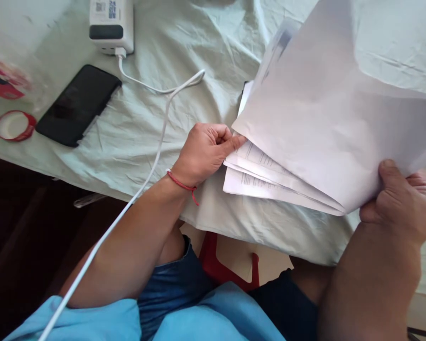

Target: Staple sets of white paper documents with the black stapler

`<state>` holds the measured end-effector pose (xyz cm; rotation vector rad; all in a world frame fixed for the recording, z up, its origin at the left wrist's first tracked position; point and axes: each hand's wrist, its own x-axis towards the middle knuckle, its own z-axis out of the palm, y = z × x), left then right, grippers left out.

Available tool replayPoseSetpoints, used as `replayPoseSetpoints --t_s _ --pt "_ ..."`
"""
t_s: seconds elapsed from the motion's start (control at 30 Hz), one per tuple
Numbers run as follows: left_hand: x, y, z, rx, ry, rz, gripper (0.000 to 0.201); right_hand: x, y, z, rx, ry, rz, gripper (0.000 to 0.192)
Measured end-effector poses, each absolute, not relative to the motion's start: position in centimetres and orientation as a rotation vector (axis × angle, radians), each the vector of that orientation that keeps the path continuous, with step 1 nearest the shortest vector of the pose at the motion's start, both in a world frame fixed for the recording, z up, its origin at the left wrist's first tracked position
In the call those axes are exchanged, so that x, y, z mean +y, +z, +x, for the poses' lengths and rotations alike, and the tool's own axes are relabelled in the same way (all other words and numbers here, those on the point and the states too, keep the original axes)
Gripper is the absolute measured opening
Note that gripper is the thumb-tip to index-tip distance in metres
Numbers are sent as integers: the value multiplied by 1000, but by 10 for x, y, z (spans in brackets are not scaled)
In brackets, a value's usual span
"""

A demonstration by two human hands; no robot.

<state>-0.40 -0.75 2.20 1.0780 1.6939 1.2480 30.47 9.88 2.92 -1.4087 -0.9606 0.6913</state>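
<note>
So there's a stack of papers [326,123], fanned out and lifted off the table [184,42] at the right side. The right hand [401,199] has its fingers closed on the lower right corner, thumb on top. The left hand [206,151] is curled up and pinches a sheet's left edge. Further left, a white cable [156,156] runs across the pale cloth to a charger [111,23], with a black phone [78,104] and red tape roll [14,125] beyond.
</note>
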Motion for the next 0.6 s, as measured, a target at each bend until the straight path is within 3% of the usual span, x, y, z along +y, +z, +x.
replayPoseSetpoints --t_s 0.1,0.3,0.47,0.6 --pt "-8 23 -6 1655 1207 1105 58 99 30 304 -960 686 -1420 19" --pt "-7 25 -8 1571 1109 1143 40 101 30 306 -953 646 -1434 12" --pt "-8 25 -9 1650 1154 1133 51 101 30 307 -946 643 -1438 12" --pt "-7 25 -10 1493 1061 1139 32 103 28 310 -964 652 -1385 12"
